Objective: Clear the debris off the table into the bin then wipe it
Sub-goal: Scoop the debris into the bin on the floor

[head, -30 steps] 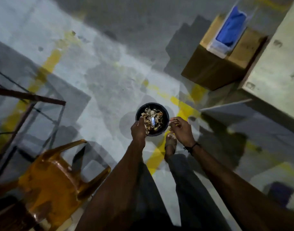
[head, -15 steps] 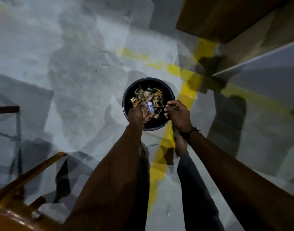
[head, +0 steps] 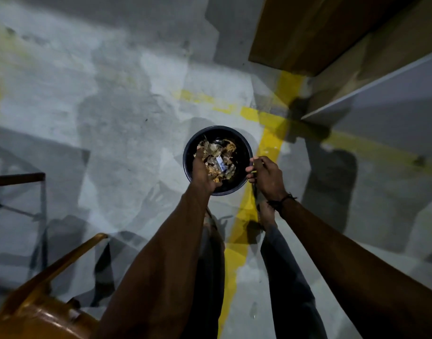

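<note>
Hovering left hand (head: 202,172) hiding bin (head: 244,148) debris (head: 218,152), fingers unseen

Dim, patchy light; overlapping hard shadows; soft, warped edges

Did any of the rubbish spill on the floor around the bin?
No spill shows. The scraps all sit inside the black bin, and the grey floor around it shows only worn yellow paint lines and shadows.
</note>
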Motion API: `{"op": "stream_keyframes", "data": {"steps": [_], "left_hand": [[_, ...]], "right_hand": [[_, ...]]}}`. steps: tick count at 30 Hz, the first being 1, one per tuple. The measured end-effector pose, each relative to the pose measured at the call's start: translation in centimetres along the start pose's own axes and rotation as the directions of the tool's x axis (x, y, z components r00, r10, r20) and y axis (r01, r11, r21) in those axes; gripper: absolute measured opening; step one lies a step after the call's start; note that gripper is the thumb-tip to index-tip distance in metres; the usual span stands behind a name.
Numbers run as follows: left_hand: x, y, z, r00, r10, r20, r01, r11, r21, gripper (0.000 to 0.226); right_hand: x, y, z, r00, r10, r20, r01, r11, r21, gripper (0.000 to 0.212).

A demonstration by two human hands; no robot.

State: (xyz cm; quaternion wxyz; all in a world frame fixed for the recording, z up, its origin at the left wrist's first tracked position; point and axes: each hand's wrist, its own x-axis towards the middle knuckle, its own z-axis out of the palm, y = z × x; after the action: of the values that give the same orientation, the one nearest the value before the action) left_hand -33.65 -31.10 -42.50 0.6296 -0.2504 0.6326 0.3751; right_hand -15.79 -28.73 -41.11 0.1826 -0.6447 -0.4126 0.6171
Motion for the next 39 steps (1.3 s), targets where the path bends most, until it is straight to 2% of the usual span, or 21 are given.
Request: {"op": "stream_keyframes", "data": {"steps": [4,6,10,12,15,17,21,28,34,39], "left_hand": [[-3.4,-0.7,-0.2,0.997,0.07,0.02,-0.067,0.993,-0.097,0.071],[-5.5,-0.9,-0.7,0.993,0.119,0.021,-0.117,0.99,-0.082,0.066],[-11.8,0.0,-1.3,0.978,0.202,-0.055,-0.204,0.979,-0.025,0.035],[-15.8,0.4,-1.5,0.971,0.228,-0.079,-0.227,0.974,0.021,0.028],[-21.4,0.7,-1.7,0.953,0.284,-0.1,-0.279,0.958,0.06,0.063],[-25.4,1.0,-1.9,0.967,0.252,-0.045,-0.251,0.968,0.024,0.069],[-31.4,1.3,-2.3,0.979,0.186,0.081,-0.187,0.982,0.003,0.1],[-42.3,0.5,-0.3,0.974,0.209,0.086,-0.207,0.978,-0.033,0.1],[-45.1,1.5,4.5,0.96,0.261,0.098,-0.252,0.963,-0.096,0.102],[-46.3,3.9,11.3,0.928,0.347,0.136,-0.332,0.935,-0.123,0.099]], "right_hand": [[-2.1,-2.7,-0.1,1.0,-0.024,-0.004,0.024,1.0,-0.005,0.018],[-3.7,-4.5,-0.4,1.0,-0.026,0.006,0.026,1.0,-0.012,0.021],[-7.5,-8.7,-1.4,0.997,-0.07,0.031,0.071,0.997,-0.041,0.026],[-10.1,-11.2,-2.1,0.996,-0.087,0.037,0.088,0.996,-0.017,0.022],[-13.9,-14.7,-3.2,0.993,-0.113,0.024,0.113,0.994,0.01,0.019],[-16.6,-17.1,-4.1,0.994,-0.107,0.017,0.107,0.994,0.029,0.019],[-20.6,-20.8,-6.0,0.992,-0.124,0.018,0.123,0.992,0.038,0.018],[-26.2,-26.9,-11.3,0.979,-0.192,0.07,0.193,0.981,-0.011,0.013],[-25.4,-31.2,-16.6,0.971,-0.235,0.031,0.235,0.972,0.027,0.017],[-22.7,-36.0,-21.3,0.963,-0.268,-0.022,0.269,0.958,0.098,0.017]]}}
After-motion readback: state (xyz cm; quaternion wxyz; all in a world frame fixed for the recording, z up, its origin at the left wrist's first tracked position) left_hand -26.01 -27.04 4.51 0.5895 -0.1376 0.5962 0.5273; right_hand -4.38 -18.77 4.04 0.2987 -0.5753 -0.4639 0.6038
